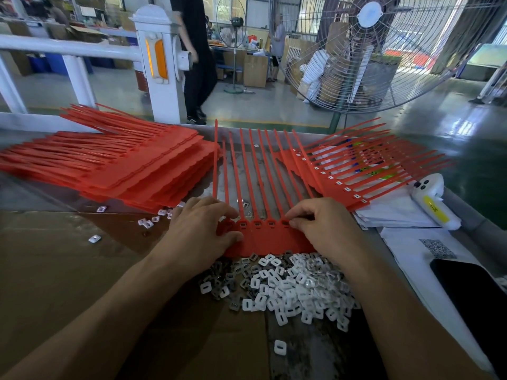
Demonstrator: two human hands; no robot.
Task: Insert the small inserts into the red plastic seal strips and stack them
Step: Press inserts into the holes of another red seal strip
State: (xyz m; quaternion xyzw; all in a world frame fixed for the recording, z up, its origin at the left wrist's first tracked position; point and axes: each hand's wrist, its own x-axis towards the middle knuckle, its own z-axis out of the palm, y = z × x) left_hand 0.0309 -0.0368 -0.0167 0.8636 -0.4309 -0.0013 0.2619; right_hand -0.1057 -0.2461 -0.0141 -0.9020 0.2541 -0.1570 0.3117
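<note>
A red seal strip sheet lies flat in front of me, its thin tails fanning away toward the table's far edge. My left hand presses on the sheet's left end, fingers spread. My right hand pinches at a socket on the sheet's right part; whether an insert sits under the fingertips is hidden. A heap of small white and grey inserts lies just below the sheet. A tall stack of red sheets rests at the left, and a stack with white inserts fitted at the right.
Loose inserts lie scattered left of my hands on the brown cardboard. A white handheld device, papers and a dark phone sit at the right. A large fan and a white railing stand beyond the table; a person walks there.
</note>
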